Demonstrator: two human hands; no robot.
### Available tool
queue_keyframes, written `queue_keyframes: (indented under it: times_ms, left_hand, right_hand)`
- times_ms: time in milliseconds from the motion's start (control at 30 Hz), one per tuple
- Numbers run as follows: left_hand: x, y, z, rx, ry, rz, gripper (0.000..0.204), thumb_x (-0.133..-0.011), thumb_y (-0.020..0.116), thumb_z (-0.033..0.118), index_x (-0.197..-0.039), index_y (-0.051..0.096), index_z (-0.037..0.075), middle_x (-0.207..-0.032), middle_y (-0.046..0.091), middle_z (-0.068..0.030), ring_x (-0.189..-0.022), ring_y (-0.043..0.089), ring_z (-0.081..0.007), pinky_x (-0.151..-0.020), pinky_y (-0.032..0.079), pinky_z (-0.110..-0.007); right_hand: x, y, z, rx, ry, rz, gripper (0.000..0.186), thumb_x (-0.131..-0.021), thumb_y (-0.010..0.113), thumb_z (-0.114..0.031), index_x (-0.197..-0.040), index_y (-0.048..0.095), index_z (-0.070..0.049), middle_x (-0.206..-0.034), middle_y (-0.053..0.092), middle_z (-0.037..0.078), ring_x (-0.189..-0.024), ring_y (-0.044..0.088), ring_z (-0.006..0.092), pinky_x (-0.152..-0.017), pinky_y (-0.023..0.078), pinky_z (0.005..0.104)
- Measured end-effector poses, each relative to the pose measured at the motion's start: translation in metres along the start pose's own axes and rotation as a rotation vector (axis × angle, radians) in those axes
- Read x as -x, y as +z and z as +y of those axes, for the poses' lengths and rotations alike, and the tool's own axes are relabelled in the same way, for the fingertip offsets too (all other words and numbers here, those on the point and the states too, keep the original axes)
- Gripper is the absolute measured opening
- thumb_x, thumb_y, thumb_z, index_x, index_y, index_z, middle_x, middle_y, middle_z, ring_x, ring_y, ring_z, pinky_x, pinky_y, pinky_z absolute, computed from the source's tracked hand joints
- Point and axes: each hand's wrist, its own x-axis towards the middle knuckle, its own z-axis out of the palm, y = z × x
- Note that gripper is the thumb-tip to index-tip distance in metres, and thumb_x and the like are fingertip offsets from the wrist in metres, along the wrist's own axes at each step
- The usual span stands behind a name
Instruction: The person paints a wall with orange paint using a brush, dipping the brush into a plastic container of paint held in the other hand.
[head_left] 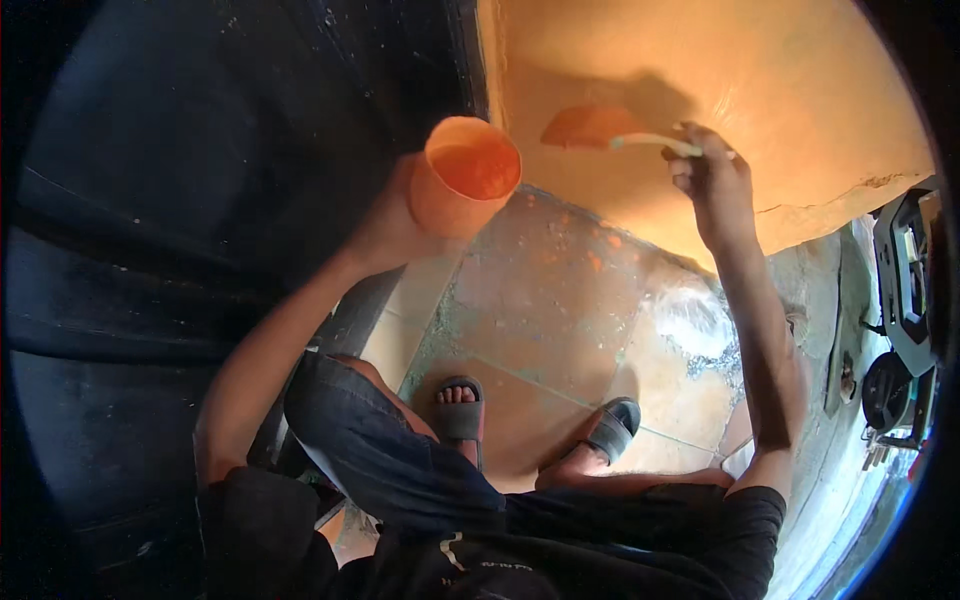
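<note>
My left hand [392, 222] is wrapped round an orange cup [452, 205] with orange paint inside, tilted so that its mouth faces up toward me. Most of those fingers are behind the cup. My right hand [712, 170], raised in front of an orange wall [820, 110], grips the pale handle of a paintbrush [655, 142]. At the brush's far end shows a darker orange patch [585, 128]; whether it is bristles or wet paint on the wall, I cannot tell.
Large black panels [150, 230] stand close on my left. The tiled floor [530, 300] has orange and greenish spatters, with a crumpled clear plastic sheet or bag [692, 318] near the wall. Black equipment [900, 330] is at the far right. My sandalled feet are below.
</note>
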Motion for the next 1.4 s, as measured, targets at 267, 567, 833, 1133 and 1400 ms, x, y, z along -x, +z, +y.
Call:
queue_keyframes:
  times_ms: [267, 567, 833, 1133, 1400]
  left_hand:
    - [-0.029, 0.026, 0.006, -0.002, -0.092, -0.170, 0.094, -0.058, 0.086, 0.018, -0.133, 0.031, 0.003, -0.131, 0.043, -0.0122, -0.123, 0.042, -0.0228, -0.103, 0.036, -0.037]
    - [-0.019, 0.054, 0.003, 0.085, 0.075, 0.093, 0.105, -0.059, 0.086, 0.022, -0.136, 0.018, 0.005, -0.130, 0.037, -0.0131, -0.122, 0.041, -0.0239, -0.101, 0.037, -0.039]
    - [-0.015, 0.054, -0.001, 0.117, 0.025, 0.046, 0.099, -0.061, 0.084, 0.017, -0.134, 0.019, 0.004, -0.129, 0.036, -0.0138, -0.123, 0.038, -0.0235, -0.102, 0.035, -0.038]
    - [-0.018, 0.053, -0.018, 0.023, 0.088, -0.006, 0.105, -0.059, 0.085, 0.019, -0.135, 0.015, 0.003, -0.132, 0.033, -0.0151, -0.126, 0.036, -0.0242, -0.105, 0.034, -0.041]
    - [-0.013, 0.047, -0.021, 0.144, 0.022, 0.145, 0.108, -0.058, 0.085, 0.022, -0.136, 0.012, 0.004, -0.133, 0.032, -0.0158, -0.127, 0.035, -0.0262, -0.105, 0.034, -0.041]
  right_hand:
    - [0.007, 0.039, -0.056, -0.158, -0.372, 0.142, 0.029, -0.092, 0.049, -0.023, -0.091, 0.061, 0.004, -0.059, 0.056, 0.009, -0.045, 0.045, 0.0113, -0.045, 0.035, 0.0249]
    - [0.020, 0.066, -0.075, 0.074, -0.403, 0.047, 0.029, -0.090, 0.061, -0.025, -0.077, 0.063, 0.001, -0.057, 0.058, 0.005, -0.044, 0.049, 0.0070, -0.039, 0.036, 0.0213]
    - [0.021, 0.065, -0.072, 0.026, -0.300, 0.012, 0.031, -0.090, 0.061, -0.028, -0.076, 0.059, 0.000, -0.058, 0.056, 0.005, -0.045, 0.050, 0.0080, -0.039, 0.036, 0.0220]
    - [0.024, 0.069, -0.067, 0.115, -0.370, -0.118, 0.026, -0.089, 0.062, -0.023, -0.082, 0.060, 0.002, -0.060, 0.057, 0.005, -0.046, 0.051, 0.0091, -0.042, 0.041, 0.0223]
    - [0.012, 0.069, -0.060, -0.087, -0.275, -0.086, 0.022, -0.091, 0.050, -0.018, -0.087, 0.058, 0.002, -0.062, 0.057, 0.007, -0.044, 0.050, 0.0107, -0.042, 0.040, 0.0229]
